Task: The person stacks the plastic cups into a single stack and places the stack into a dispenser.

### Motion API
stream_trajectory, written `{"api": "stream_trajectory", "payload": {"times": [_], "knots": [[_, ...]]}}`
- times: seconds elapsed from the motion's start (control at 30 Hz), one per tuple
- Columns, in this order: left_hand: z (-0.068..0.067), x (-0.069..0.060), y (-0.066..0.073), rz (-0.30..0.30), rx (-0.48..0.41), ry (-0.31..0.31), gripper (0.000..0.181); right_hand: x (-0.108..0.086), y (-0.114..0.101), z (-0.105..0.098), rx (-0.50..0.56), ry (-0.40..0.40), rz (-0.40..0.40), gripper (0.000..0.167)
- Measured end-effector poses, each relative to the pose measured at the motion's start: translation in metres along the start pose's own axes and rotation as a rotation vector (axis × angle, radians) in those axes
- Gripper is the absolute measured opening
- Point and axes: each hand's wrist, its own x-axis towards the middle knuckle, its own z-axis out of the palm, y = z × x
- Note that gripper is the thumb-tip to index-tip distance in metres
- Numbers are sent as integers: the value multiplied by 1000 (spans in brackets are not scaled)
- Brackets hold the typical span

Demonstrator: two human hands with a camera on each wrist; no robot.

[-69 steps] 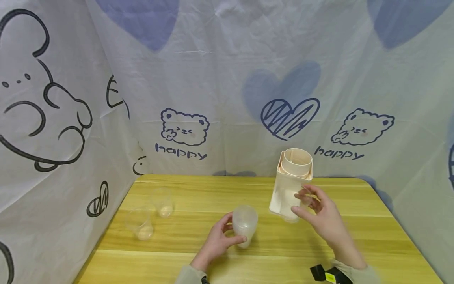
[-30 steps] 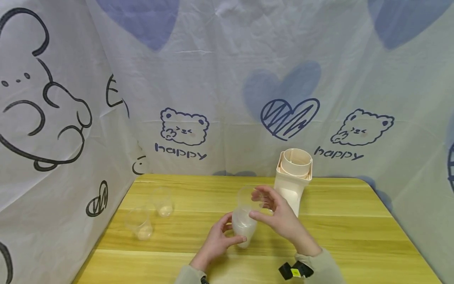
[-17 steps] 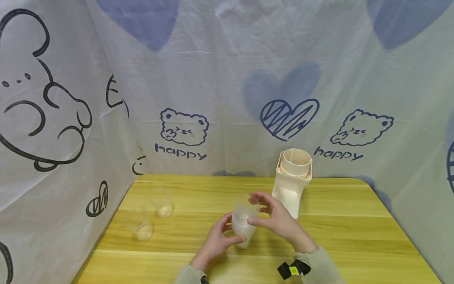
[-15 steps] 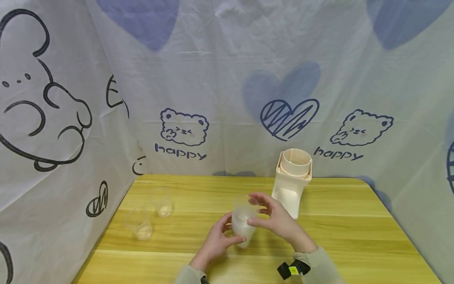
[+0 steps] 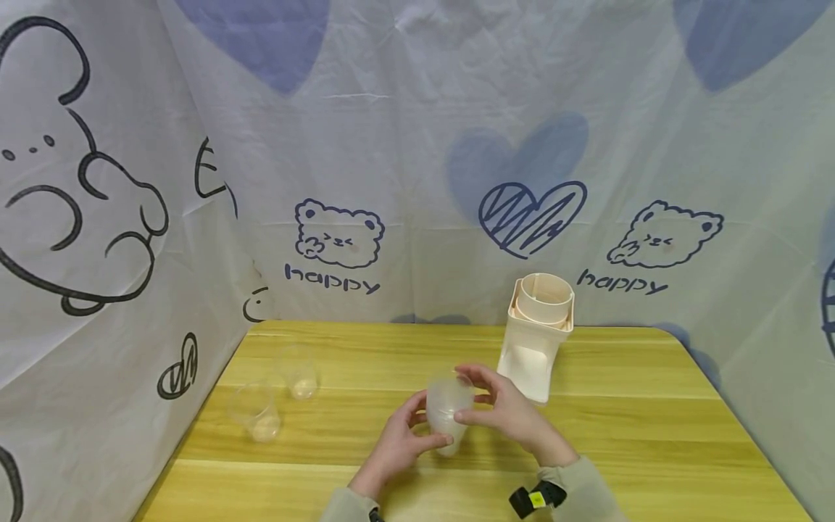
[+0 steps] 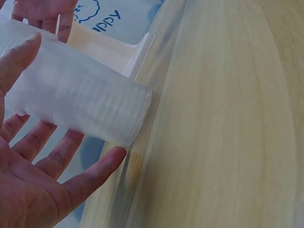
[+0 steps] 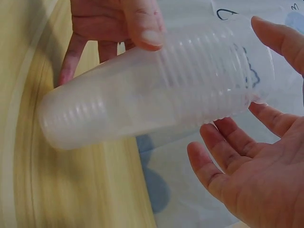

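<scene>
A stack of translucent plastic cups [image 5: 446, 417] stands upright near the middle of the table. My left hand [image 5: 406, 436] curls round its lower left side, thumb in front. At the upper right of the stack, my right hand [image 5: 501, 411] has its thumb and fingers round the top cup's rim. In the right wrist view the ribbed stack [image 7: 137, 95] lies between the left hand [image 7: 114, 23] and the right hand [image 7: 261, 161]. The left wrist view shows the stack [image 6: 80, 85] above the left palm [image 6: 38, 185].
Two clear cups stand apart at the table's left, one [image 5: 264, 426] nearer and one [image 5: 303, 384] farther back. A cream-coloured holder with a round tube [image 5: 536, 333] stands behind the right hand. A printed cloth [image 5: 417, 145] hangs behind the wooden table [image 5: 652, 406].
My right hand has moved left from the cream holder to the stack with a clear cup, then lowered that cup into it. The left hand has stayed on the stack.
</scene>
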Motion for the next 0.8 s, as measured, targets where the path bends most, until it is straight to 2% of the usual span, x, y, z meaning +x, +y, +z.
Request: {"api": "stream_trajectory", "payload": {"times": [0.27, 0.6, 0.8], "knots": [[0, 1, -1, -11, 5, -2, 71, -1, 8, 1, 15, 9, 50, 68], [-1, 0, 0, -10, -2, -22, 71, -5, 13, 5, 79, -2, 52, 66], [-3, 0, 1, -3, 24, -41, 73, -6, 15, 8, 112, 19, 44, 67]]}}
